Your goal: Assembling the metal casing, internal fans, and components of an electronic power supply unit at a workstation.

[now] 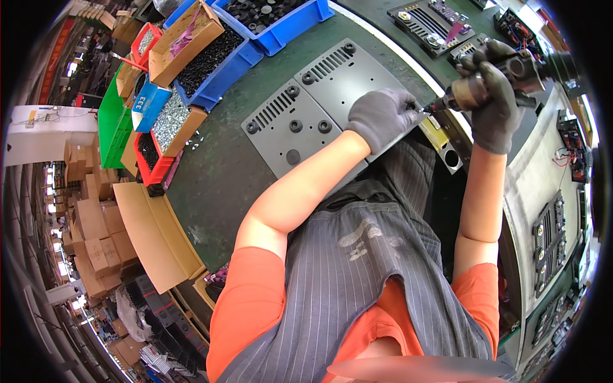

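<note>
Two grey panels lie side by side on the green bench, near the edge closest to your body. Your right hand is grasping a power screwdriver, its tip just beside your left hand. That one rests bent at the right panel's edge; whether it pinches something, I cannot tell. Blue bins stand toward the far left.
</note>
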The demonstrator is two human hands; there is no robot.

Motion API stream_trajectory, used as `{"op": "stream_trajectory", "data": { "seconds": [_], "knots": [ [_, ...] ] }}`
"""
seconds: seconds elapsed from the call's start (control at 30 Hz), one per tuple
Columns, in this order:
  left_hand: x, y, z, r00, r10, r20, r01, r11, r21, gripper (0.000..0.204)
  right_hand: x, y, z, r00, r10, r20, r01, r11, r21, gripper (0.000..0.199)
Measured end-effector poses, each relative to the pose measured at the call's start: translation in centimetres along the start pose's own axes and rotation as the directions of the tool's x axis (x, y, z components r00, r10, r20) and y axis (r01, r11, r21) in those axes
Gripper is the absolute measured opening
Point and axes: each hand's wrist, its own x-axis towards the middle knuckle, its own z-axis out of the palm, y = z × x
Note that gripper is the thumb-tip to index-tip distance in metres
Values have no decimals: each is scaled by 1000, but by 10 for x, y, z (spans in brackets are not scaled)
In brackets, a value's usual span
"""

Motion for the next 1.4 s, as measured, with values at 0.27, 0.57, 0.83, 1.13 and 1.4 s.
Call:
{"op": "stream_trajectory", "data": {
  "seconds": [0.27,0.57,0.83,1.13,1.4],
  "knots": [
    [8,1,19,995,56,-85,-43,989,143,32,0,25,24,966,194,170,-147,956,-252,34],
    [-1,-22,-23,911,-398,108,129,27,-991,41,-2,27,28,954,261,144,-199,918,-344,34],
    [-79,-44,-47,942,-319,102,97,-35,-995,34,8,15,38,914,340,222,-257,908,-331,40],
    [-114,-44,-26,963,-73,261,202,-451,-870,32,-45,-31,72,930,-80,360,-119,860,497,49],
    [-126,-41,-23,969,74,238,235,-582,-779,31,-58,-34,88,929,-126,348,-81,848,524,48]
  ]
}}
